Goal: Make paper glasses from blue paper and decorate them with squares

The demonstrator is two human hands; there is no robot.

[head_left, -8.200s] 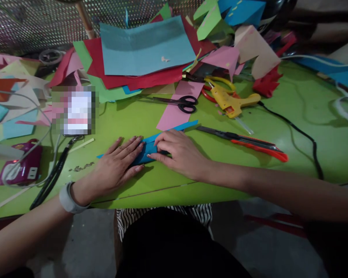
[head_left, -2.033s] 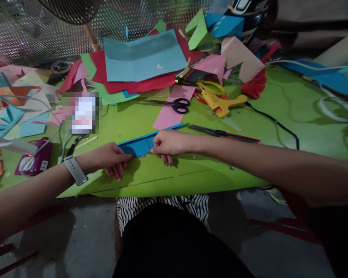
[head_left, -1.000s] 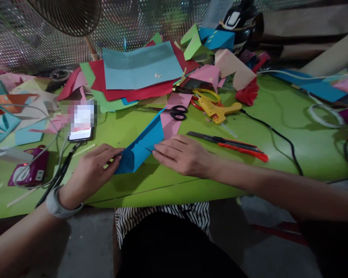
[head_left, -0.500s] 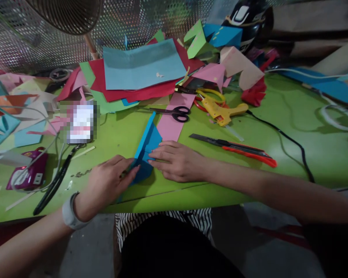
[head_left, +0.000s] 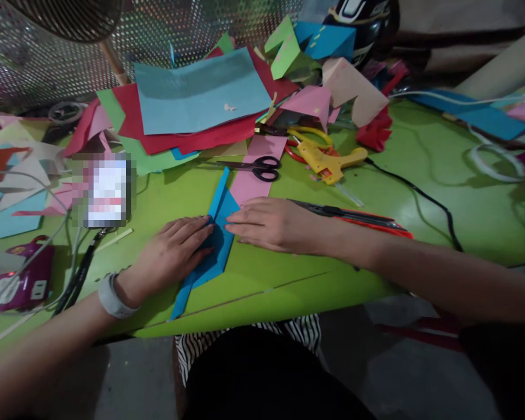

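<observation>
A folded blue paper (head_left: 219, 248) lies on the green tabletop in front of me, with a narrow folded strip along its left side. My left hand (head_left: 175, 251) rests flat over that strip, its fingers stretched out and pressing on the paper. From the right, my right hand (head_left: 273, 224) lies flat with its fingertips on the paper's right edge. Beyond the blue paper is a pink paper strip (head_left: 249, 185), with black-handled scissors (head_left: 265, 168) across it. A cutter with a red and black body (head_left: 354, 216) lies just behind my right wrist.
A yellow glue gun (head_left: 328, 157) with a black cord lies at centre right. Stacked coloured sheets (head_left: 201, 96) stand at the back. On the left are a lit phone (head_left: 107, 192), a purple device (head_left: 26, 274), cables and paper scraps. A helmet (head_left: 371, 29) is at the back.
My left hand has gone from holding up the strip's edge to lying flat on it. The strip now lies lower against the paper. The whole view has shifted slightly.
</observation>
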